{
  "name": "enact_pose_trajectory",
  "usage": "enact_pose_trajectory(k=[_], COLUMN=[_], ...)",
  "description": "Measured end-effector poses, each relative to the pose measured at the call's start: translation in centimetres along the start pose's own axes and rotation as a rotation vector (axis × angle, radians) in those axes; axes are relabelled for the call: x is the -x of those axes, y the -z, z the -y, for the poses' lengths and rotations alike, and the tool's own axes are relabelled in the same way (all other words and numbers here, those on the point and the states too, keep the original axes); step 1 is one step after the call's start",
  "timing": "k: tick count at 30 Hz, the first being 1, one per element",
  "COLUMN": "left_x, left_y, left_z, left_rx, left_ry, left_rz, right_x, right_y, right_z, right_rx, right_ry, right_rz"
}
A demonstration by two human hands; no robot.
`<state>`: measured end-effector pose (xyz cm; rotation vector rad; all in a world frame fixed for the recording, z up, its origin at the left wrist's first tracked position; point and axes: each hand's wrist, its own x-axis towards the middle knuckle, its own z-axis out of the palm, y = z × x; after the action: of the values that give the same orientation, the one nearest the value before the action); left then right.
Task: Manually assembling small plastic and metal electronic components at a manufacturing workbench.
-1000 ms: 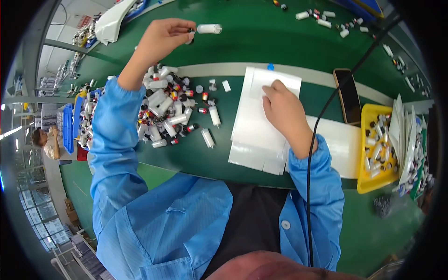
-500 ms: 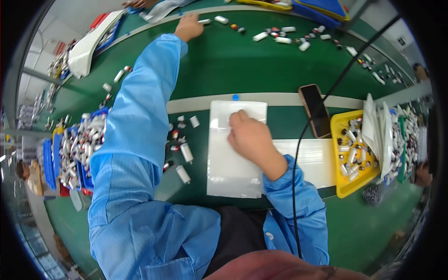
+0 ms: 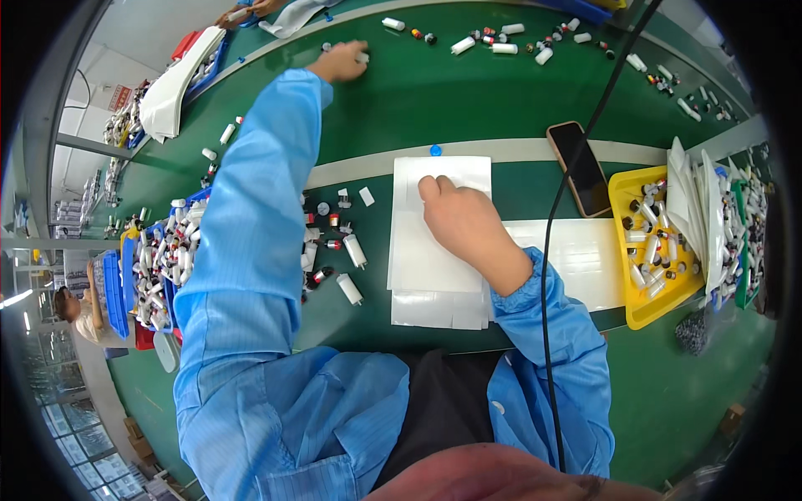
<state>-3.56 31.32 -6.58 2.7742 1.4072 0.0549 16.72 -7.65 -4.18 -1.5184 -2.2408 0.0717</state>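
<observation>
My left hand [image 3: 341, 63] is stretched far out over the green work surface. Its fingers are closed, and a small whitish cylindrical part [image 3: 362, 58] shows at their tips. My right hand [image 3: 459, 221] rests on a stack of white sheets or flat bags [image 3: 439, 271] in front of me. Its fingers are curled in, and what they hold, if anything, is hidden beneath them. Left of the stack lie several loose white cylinders with metal ends [image 3: 354, 250] and small red-and-black pieces [image 3: 334, 220].
A yellow tray [image 3: 632, 313] of similar parts stands at the right, beside a phone [image 3: 579, 169]. Heaped blue bins [image 3: 115, 294] are at the left. Loose parts [image 3: 504, 48] line the far side. A black cable [image 3: 547, 334] hangs across the view. Another person's hands [image 3: 251, 10] show far left.
My left hand has drawn slightly nearer with the small part at its fingertips. My right hand stays on the white stack. The whole view has shifted a little.
</observation>
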Motion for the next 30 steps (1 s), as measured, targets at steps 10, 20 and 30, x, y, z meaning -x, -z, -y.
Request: enact_pose_trajectory(k=[10, 20, 30], left_x=[6.8, 23.8, 24.5], left_y=[9.5, 13.4, 9.6], left_z=[-7.1, -24.3, -25.1], left_rx=[0.607, 1.878, 2.471], left_ry=[0.231, 0.135, 0.156], left_rz=[-0.170, -0.126, -0.044], right_x=[-0.5, -1.0, -1.4], right_y=[1.3, 2.2, 2.5], right_z=[-0.5, 1.3, 1.6], right_rx=[-0.360, -1.018, -1.497], right_ry=[-0.039, 0.075, -0.191], right_rz=[-0.296, -0.642, -0.419])
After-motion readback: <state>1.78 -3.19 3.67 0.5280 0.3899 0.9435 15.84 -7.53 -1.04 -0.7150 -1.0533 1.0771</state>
